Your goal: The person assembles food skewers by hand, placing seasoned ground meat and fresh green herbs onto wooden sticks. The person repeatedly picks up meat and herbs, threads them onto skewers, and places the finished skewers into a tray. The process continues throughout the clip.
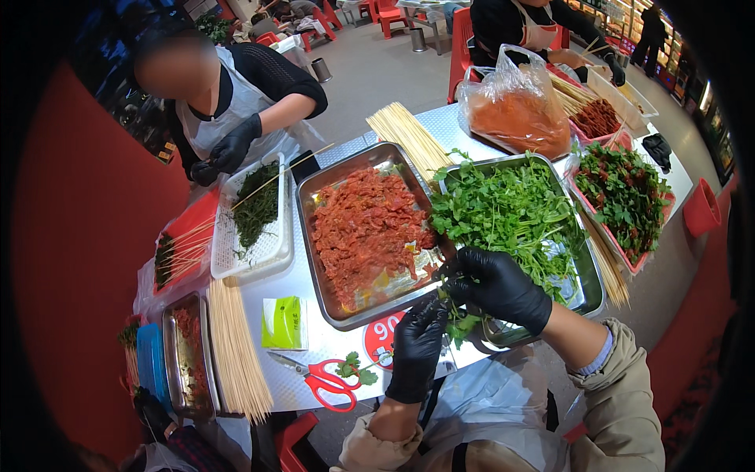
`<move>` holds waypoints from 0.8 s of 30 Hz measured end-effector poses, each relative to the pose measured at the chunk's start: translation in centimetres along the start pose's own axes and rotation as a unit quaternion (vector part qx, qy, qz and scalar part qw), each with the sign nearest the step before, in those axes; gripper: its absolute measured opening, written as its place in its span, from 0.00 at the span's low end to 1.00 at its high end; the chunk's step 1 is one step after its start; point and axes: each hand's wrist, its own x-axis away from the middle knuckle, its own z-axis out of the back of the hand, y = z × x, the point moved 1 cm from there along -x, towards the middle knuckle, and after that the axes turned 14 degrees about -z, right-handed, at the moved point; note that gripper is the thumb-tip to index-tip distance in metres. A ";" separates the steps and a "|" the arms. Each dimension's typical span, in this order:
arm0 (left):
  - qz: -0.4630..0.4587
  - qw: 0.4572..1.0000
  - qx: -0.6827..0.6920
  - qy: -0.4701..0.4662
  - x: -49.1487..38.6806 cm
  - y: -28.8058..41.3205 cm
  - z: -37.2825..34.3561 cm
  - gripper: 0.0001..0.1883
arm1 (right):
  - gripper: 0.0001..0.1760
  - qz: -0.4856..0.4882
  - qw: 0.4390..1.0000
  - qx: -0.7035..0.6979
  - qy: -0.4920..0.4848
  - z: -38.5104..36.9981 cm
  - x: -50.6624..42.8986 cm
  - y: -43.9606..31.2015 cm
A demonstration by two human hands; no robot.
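My left hand (419, 342), in a black glove, grips a few sprigs of cilantro (463, 327) at the table's near edge. Bent over the same sprigs, my right hand (501, 289), also gloved in black, pinches them with its fingers. Whether a skewer or meat is between the fingers cannot be told. Just beyond my hands lies a steel tray of red marinated meat (365, 230). To its right, a second steel tray holds a heap of green cilantro (507, 206). Red-handled scissors (333, 383) lie left of my left hand, with a loose cilantro sprig (357, 369) over the handles.
Bamboo skewers (236, 348) lie in bundles. A white basket (283, 248) holds dark greens; a tissue pack (285, 323) is nearby. Filled skewers (619, 200) stand in a red basket at right. Co-workers' gloved hands (236, 144) work at far left, lower left (150, 413) and top right (614, 69).
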 end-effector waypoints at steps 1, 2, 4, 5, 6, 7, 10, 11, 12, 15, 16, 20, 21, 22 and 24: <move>0.022 0.999 0.029 0.004 0.0 0.1 0.0 0.12 | 0.11 0.027 0.999 0.016 0.018 -0.2 -0.1 0.0; 0.027 0.999 0.041 0.013 -0.1 0.1 0.0 0.12 | 0.11 0.054 0.997 0.033 0.036 -0.5 -0.1 0.1; 0.037 0.997 0.065 0.031 0.0 0.1 -0.1 0.12 | 0.11 0.114 0.987 0.087 0.076 -0.6 -0.1 0.1; 0.040 0.998 0.047 0.034 -0.1 0.2 0.0 0.12 | 0.11 0.147 0.977 0.124 0.097 -0.5 0.0 0.2; 0.042 0.998 0.030 0.037 -0.2 0.3 0.3 0.12 | 0.11 0.180 0.963 0.161 0.117 -0.3 0.1 0.2; 0.045 0.998 0.012 0.041 -0.2 0.4 0.6 0.12 | 0.11 0.198 0.950 0.209 0.124 -0.1 0.2 0.4; 0.011 0.997 0.020 0.076 -0.3 0.9 0.1 0.10 | 0.10 0.211 0.924 0.290 0.130 -0.1 0.4 0.8; -0.008 0.995 0.008 0.095 -0.2 1.0 -0.1 0.09 | 0.10 0.208 0.932 0.271 0.120 -0.1 0.4 0.8; -0.009 0.995 0.000 0.095 0.0 0.8 -0.1 0.09 | 0.09 0.203 0.939 0.252 0.112 0.0 0.5 0.9; -0.049 0.997 -0.044 0.033 0.4 0.0 0.3 0.12 | 0.08 0.067 0.997 0.000 0.045 -0.7 0.7 1.7; -0.039 0.995 -0.083 0.027 0.6 -0.6 0.4 0.12 | 0.08 -0.002 0.993 -0.117 0.014 -1.1 0.7 2.1; -0.082 0.990 -0.115 0.029 0.9 -0.7 0.6 0.12 | 0.10 -0.094 0.960 -0.254 -0.063 -1.9 0.9 2.2; -0.063 0.988 -0.144 0.014 1.1 -0.6 0.8 0.11 | 0.10 -0.091 0.960 -0.253 -0.075 -2.1 1.1 2.0; -0.043 0.984 -0.172 0.000 1.5 -0.5 1.0 0.11 | 0.10 -0.088 0.960 -0.252 -0.087 -2.2 1.2 1.8; -0.041 0.971 -0.232 -0.038 2.1 -0.4 1.4 0.11 | 0.10 -0.042 0.981 -0.170 -0.080 -2.6 1.6 1.6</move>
